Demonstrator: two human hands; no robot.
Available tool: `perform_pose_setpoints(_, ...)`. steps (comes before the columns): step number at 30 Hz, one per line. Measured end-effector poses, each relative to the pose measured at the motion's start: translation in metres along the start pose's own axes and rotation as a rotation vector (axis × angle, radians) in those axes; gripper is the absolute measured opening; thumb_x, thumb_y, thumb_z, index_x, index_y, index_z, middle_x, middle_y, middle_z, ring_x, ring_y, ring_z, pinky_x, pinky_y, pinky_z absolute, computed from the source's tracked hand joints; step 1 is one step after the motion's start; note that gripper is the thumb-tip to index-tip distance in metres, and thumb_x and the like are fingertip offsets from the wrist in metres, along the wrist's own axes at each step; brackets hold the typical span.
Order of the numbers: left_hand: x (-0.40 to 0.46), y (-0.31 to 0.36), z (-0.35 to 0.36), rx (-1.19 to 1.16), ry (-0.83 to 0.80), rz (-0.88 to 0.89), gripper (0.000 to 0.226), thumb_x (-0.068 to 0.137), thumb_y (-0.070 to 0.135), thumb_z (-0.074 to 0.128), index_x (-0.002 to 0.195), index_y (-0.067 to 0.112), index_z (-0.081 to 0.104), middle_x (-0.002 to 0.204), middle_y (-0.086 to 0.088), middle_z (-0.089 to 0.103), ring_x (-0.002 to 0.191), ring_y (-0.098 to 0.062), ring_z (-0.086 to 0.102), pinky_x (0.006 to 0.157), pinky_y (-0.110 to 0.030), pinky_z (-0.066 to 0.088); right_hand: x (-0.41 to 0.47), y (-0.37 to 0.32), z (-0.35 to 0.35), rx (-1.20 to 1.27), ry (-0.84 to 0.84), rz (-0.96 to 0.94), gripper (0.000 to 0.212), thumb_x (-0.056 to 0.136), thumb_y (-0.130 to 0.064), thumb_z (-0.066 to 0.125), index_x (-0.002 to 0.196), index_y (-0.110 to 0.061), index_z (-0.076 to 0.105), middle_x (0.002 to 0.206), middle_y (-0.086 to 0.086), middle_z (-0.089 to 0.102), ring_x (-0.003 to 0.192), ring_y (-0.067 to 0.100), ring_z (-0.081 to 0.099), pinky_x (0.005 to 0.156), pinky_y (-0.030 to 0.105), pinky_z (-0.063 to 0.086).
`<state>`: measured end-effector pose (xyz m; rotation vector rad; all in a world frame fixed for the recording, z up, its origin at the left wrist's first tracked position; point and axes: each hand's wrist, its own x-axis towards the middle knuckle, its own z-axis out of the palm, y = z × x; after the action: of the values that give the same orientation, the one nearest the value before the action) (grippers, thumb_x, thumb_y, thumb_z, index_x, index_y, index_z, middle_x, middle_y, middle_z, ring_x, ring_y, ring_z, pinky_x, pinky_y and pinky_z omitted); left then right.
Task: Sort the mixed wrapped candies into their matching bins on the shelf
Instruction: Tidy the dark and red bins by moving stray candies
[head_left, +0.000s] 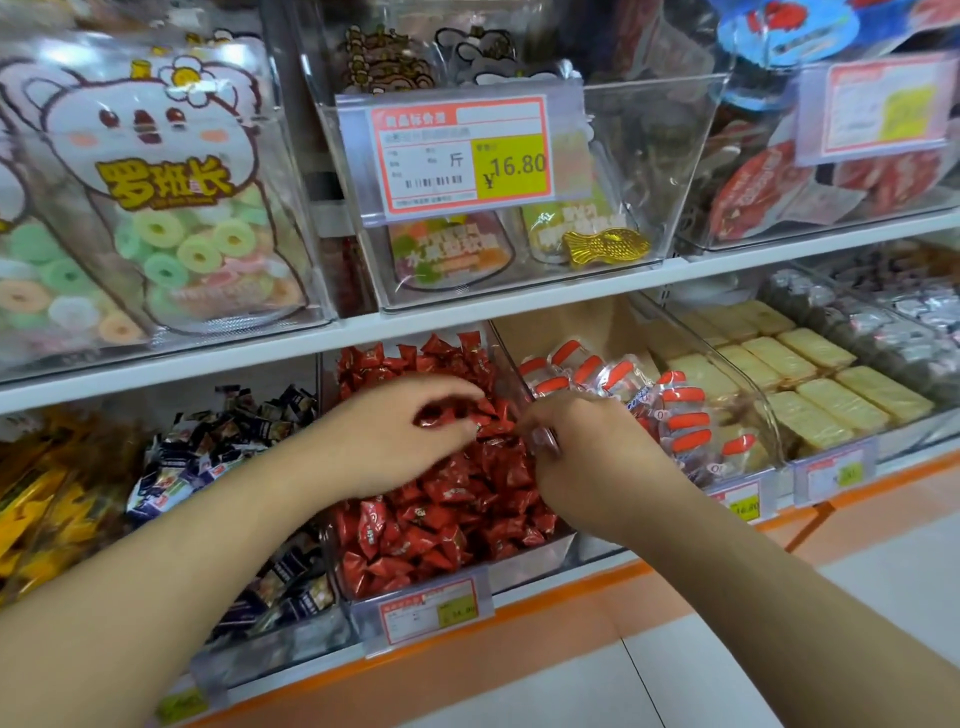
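Observation:
A clear bin (540, 564) on the lower shelf is heaped with red wrapped candies (441, 514). My left hand (395, 436) reaches into it from the left, its fingers curled over a few red candies (447, 415) near the top of the heap. My right hand (592, 457) is over the bin's right wall and pinches a small shiny wrapped candy (545, 439) between thumb and fingers. Its colour is hard to tell. The two hands nearly touch.
Left of the red bin is a bin of dark blue candies (234, 436), then yellow ones (36, 514). To the right are orange-striped clear packets (680, 410), pale biscuits (810, 374) and silver wrapped pieces (883, 332). On the upper shelf are ring-gummy bags (171, 208) and a gold fish-shaped sweet (605, 247).

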<state>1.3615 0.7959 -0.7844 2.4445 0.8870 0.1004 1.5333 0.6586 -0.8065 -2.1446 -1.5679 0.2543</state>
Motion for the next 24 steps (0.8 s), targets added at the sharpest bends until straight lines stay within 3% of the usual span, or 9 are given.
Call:
perform_pose_setpoints(2,0.009,-0.005,0.003,-0.236,0.166,-0.059,0.025,0.100,0.041,0.060,0.120,0.055,0.065,0.128,0.030,0.062,0.105,-0.002,0.065,0.094,-0.023,0.048,0.001,0.000,0.000,0.018,-0.009,0.023,0.044,0.087,-0.004,0.059,0.122,-0.027,0.071,0.122,0.000,0.065,0.088,0.018,0.061,0.073,0.031,0.059)
perform_pose_setpoints(6,0.025,-0.003,0.015,-0.660,0.395,-0.155,0.032,0.097,0.003,0.058,0.098,0.028,0.078,0.101,0.013,0.078,0.105,-0.010,0.071,0.099,-0.034,0.054,0.002,0.000,0.001,0.032,-0.021,0.043,0.042,0.090,-0.005,0.058,0.124,-0.028,0.070,0.124,0.001,0.062,0.082,0.015,0.059,0.066,0.027,0.055)
perform_pose_setpoints(9,0.039,0.002,0.020,-0.354,0.320,-0.114,0.028,0.099,0.014,0.057,0.113,0.034,0.071,0.104,0.006,0.072,0.077,0.000,0.068,0.069,-0.018,0.052,0.002,0.001,0.003,0.029,-0.002,0.014,0.035,0.091,-0.008,0.059,0.119,-0.025,0.072,0.120,0.002,0.064,0.073,0.011,0.052,0.062,0.022,0.045)
perform_pose_setpoints(11,0.050,-0.001,0.025,0.039,0.168,-0.034,0.041,0.101,0.031,0.059,0.141,0.039,0.053,0.141,0.001,0.055,0.119,-0.004,0.061,0.094,-0.019,0.046,0.002,0.002,0.004,0.023,0.009,-0.007,0.033,0.091,-0.009,0.060,0.118,-0.023,0.072,0.120,0.003,0.064,0.083,0.014,0.057,0.069,0.024,0.049)
perform_pose_setpoints(12,0.055,-0.005,0.027,0.192,0.090,-0.006,0.055,0.101,0.041,0.058,0.152,0.042,0.039,0.161,0.002,0.034,0.147,-0.014,0.037,0.115,-0.026,0.033,0.002,0.002,0.004,0.020,0.010,-0.012,0.034,0.090,-0.009,0.060,0.118,-0.023,0.072,0.121,0.002,0.063,0.094,0.018,0.060,0.077,0.028,0.054)
perform_pose_setpoints(14,0.061,-0.009,0.027,0.341,-0.095,-0.046,0.069,0.101,0.059,0.048,0.161,0.048,0.015,0.172,0.009,0.000,0.159,-0.025,-0.001,0.128,-0.042,0.008,0.001,0.001,0.003,0.015,0.004,-0.013,0.034,0.090,-0.008,0.059,0.118,-0.023,0.072,0.121,0.001,0.062,0.107,0.022,0.060,0.087,0.034,0.056)
perform_pose_setpoints(16,0.065,-0.013,0.027,0.374,-0.226,-0.080,0.064,0.102,0.063,0.040,0.160,0.046,0.020,0.172,0.006,0.005,0.159,-0.025,0.003,0.129,-0.046,0.009,0.001,0.000,0.003,0.013,0.000,-0.012,0.036,0.089,-0.006,0.059,0.118,-0.023,0.072,0.122,0.001,0.062,0.110,0.023,0.059,0.090,0.035,0.056)
perform_pose_setpoints(19,0.063,-0.014,0.019,0.352,-0.274,-0.023,0.047,0.105,0.054,0.042,0.151,0.041,0.044,0.160,0.007,0.039,0.145,-0.018,0.038,0.121,-0.038,0.030,0.001,-0.002,0.002,0.009,-0.002,-0.007,0.036,0.089,-0.005,0.059,0.118,-0.022,0.072,0.123,0.002,0.061,0.111,0.023,0.059,0.092,0.034,0.056)
perform_pose_setpoints(24,0.040,-0.020,0.008,0.365,-0.353,0.012,0.051,0.109,0.048,0.037,0.159,0.039,0.031,0.167,0.018,0.023,0.153,-0.009,0.023,0.124,-0.025,0.016,0.001,-0.003,0.001,0.007,-0.009,-0.014,0.035,0.089,-0.004,0.059,0.117,-0.020,0.072,0.125,0.000,0.060,0.114,0.022,0.058,0.095,0.033,0.054)
